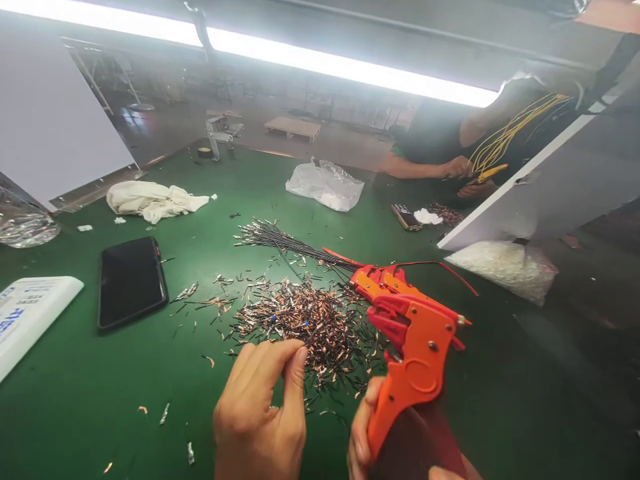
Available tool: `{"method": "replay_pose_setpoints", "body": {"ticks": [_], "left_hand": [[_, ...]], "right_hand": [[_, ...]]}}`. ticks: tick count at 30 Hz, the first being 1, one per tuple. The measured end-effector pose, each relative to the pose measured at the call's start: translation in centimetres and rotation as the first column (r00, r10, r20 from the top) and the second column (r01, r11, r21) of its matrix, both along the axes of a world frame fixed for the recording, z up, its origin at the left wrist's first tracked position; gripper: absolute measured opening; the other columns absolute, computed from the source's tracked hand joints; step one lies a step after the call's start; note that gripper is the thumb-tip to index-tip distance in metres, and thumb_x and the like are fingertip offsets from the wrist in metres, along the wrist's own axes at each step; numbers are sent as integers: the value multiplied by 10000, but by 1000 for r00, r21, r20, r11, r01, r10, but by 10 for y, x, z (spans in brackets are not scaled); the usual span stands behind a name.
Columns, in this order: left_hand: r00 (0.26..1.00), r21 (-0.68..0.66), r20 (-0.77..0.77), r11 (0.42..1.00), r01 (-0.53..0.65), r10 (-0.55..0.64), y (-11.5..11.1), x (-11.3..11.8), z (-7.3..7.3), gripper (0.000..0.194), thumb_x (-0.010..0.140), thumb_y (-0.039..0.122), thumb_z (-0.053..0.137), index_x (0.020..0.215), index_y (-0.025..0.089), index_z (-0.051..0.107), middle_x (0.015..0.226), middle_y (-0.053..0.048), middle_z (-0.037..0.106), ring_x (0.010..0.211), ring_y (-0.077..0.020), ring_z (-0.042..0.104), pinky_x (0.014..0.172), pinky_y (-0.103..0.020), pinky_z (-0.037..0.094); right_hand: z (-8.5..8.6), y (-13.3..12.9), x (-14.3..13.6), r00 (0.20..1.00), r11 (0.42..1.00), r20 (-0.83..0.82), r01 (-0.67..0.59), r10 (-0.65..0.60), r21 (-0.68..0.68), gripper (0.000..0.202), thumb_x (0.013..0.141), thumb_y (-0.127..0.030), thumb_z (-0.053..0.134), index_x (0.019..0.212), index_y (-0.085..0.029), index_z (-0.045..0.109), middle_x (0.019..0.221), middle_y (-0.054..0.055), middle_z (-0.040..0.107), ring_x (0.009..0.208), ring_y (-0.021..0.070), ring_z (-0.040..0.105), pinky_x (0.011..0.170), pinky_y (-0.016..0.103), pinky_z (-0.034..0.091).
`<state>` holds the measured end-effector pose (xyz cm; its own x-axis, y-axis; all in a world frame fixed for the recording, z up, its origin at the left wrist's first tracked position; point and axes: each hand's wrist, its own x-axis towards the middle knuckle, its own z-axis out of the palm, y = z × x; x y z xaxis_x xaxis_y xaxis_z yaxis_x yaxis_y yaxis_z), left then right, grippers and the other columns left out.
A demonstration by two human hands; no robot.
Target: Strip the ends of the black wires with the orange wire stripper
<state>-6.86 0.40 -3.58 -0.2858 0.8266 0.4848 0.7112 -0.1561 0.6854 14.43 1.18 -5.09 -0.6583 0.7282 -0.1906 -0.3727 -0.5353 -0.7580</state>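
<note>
The left hand (263, 407) has its thumb and forefinger pressed together before a heap of wire scraps (310, 327); whether anything thin sits between them, one cannot tell. The right hand (363, 427) wraps the handle of an orange wire stripper (423, 353), raised above the counter (175, 393). Black wires (295, 243) lie bundled beyond the heap.

The wire stripper (424, 347) looks plastic and smooth.
</note>
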Motion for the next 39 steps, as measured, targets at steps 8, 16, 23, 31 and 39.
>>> {"method": "replay_pose_setpoints", "body": {"ticks": [8, 16, 23, 31, 39], "left_hand": [[986, -7, 20, 986, 164, -163, 2, 16, -3, 108, 890, 140, 602, 919, 228, 657, 732, 34, 638, 657, -114, 589, 623, -235, 474], [965, -93, 60, 961, 260, -255, 0, 17, -9, 121, 898, 163, 579, 892, 242, 670, 757, 31, 691, 657, -104, 650, 609, -201, 497], [953, -144, 69, 943, 301, -294, -2, 16, -4, 222, 916, 173, 524, 743, 227, 652, 588, 46, 609, 495, -82, 566, 493, -169, 434], [979, -165, 131, 970, 176, -155, -3, 16, -3, 170, 932, 260, 522, 895, 248, 688, 762, 18, 727, 615, -124, 667, 590, -203, 517], [984, -191, 106, 969, 158, -140, -1, 16, -4, 120, 934, 225, 518, 947, 247, 635, 802, 12, 719, 704, -135, 691, 650, -228, 549]], "right_hand": [[24, 7, -16, 962, 960, 38, 265, -269, 86, 470, 796, -422, 640, 1226, -235, 613, 1061, 109, 678, 901, 272, 596, 865, 428, 428], [17, 3, -30, 964, 965, -76, 247, -254, -83, 680, 711, -383, 652, 1350, -178, 540, 924, 91, 705, 914, 285, 600, 940, 460, 375], [12, 4, -25, 970, 971, -59, 230, -234, -69, 688, 788, -382, 584, 1431, -174, 460, 965, 88, 693, 885, 256, 585, 926, 436, 397], [13, 13, -16, 961, 965, -119, 239, -251, -108, 607, 798, -339, 550, 1391, -218, 514, 1260, 133, 641, 892, 258, 578, 791, 423, 458], [2, 6, -18, 972, 979, -174, 130, -158, -157, 625, 755, -284, 576, 1369, -191, 504, 1220, 167, 664, 847, 244, 618, 750, 419, 487]]}}
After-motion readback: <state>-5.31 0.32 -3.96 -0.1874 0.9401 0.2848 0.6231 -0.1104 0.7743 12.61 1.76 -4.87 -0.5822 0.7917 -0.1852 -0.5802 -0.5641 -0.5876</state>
